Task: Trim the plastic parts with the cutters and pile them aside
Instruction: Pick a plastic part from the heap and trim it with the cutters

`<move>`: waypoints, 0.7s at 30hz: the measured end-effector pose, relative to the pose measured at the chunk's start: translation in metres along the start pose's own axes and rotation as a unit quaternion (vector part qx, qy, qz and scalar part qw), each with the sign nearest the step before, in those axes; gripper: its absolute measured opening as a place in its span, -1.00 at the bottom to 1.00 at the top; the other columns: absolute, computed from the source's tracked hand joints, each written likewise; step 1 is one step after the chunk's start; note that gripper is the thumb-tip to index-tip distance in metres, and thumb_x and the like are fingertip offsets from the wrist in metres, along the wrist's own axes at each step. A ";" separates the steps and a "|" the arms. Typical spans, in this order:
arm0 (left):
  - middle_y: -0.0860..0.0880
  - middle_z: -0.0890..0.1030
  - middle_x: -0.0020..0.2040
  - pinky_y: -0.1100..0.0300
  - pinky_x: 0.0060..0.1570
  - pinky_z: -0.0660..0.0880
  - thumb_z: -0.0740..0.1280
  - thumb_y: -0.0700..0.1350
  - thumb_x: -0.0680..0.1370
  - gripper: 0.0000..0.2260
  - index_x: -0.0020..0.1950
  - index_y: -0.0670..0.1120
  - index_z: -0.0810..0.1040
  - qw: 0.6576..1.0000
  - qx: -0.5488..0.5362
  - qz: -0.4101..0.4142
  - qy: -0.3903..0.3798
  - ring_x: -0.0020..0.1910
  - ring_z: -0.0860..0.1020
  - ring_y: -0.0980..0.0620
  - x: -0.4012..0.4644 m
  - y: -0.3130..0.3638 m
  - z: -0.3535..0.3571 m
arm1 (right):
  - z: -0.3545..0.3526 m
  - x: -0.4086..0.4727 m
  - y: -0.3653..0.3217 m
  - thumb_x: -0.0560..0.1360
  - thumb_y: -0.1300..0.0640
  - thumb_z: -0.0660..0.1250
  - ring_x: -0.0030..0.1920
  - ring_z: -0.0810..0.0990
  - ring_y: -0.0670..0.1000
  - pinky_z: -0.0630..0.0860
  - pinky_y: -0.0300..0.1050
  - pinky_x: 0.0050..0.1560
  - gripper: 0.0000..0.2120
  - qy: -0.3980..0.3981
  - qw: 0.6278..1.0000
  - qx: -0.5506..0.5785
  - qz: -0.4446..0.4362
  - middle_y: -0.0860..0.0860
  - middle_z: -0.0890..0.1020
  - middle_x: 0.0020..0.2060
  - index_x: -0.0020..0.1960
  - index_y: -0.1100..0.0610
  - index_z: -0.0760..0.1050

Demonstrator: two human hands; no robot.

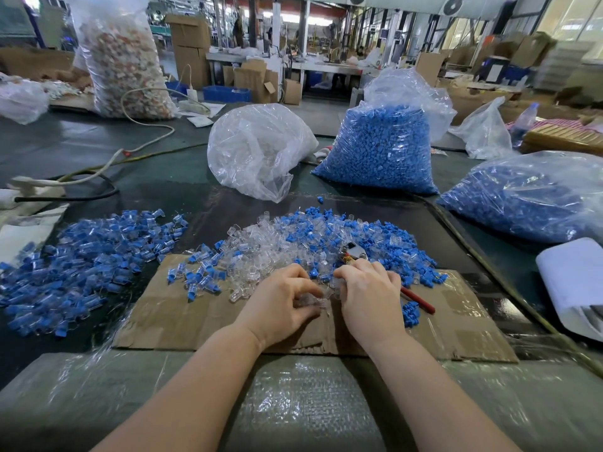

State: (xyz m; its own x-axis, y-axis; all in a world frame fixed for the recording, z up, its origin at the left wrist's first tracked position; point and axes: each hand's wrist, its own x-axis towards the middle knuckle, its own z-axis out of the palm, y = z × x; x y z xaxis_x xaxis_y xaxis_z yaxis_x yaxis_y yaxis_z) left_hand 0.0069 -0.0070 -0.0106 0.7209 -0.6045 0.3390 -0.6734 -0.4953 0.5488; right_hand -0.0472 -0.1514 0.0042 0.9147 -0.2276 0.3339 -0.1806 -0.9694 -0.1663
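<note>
**Both hands on clear parts, cutters half hidden**

Nearest: bubble wrap over the surface edge at 6 o'clock; both forearms cross it.

Next: flat cardboard sheet, with both hands on it.

- Left hand: fingers curled, pinching a clear plastic part at the fingertips. The part's shape is hard to make out, transparent against skin and cardboard.
- Right hand: fingers curled round the red-handled cutters. The hand covers most of the tool; only the handle end pokes out at 4 o'clock and the metal head at 12 o'clock. Can't tell whether the blades are apart. Fingertips also meet the clear part, contact point is blurred.
- Small clump of blue pieces just beside the cutter handle.

Beyond the hands: mixed pile of clear and blue parts, spreading from 11 to 1 o'clock.

At 9 o'clock: separate pile of blue-and-clear parts, cut off by the left frame edge.

Farther: crumpled clear bag at 12, contents unreadable. Full bag of blue pieces at 1. Second blue bag at 2, cut by the frame. White folded material at 3, partly out of view. Cables at 10. Tall bag of mixed scrap at 11.
</note>
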 end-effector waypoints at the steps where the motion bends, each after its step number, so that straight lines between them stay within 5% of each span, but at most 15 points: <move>1: 0.09 0.49 -0.08 0.30 0.01 0.40 0.46 -0.07 0.43 -0.83 -0.01 -0.05 0.66 1.000 -0.001 -0.003 0.004 -0.09 0.45 0.12 0.000 0.000 0.001 | -0.001 0.000 0.000 0.59 0.14 0.16 0.16 0.42 -0.01 0.22 -0.02 0.23 -0.77 0.002 1.000 0.002 0.000 -0.08 0.54 0.09 0.17 -0.03 0.52; 21: -0.04 0.50 0.01 0.30 0.04 0.32 0.36 -0.20 0.48 -0.86 0.00 -0.13 0.64 0.998 0.026 -0.009 0.060 -0.02 0.46 0.01 -0.005 0.004 0.007 | 0.005 0.041 -0.030 0.59 0.16 0.16 0.22 0.35 0.03 0.21 0.03 0.18 -0.70 -0.083 0.993 0.051 -0.064 -0.07 0.50 0.18 0.27 -0.07 0.46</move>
State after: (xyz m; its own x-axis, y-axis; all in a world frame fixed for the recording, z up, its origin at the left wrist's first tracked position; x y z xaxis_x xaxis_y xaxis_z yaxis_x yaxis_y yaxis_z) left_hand -0.0004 -0.0104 -0.0157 0.7452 -0.5175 0.4205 -0.6656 -0.5393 0.5159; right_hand -0.0025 -0.1315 0.0177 0.9764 -0.0759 0.2020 -0.0285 -0.9733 -0.2277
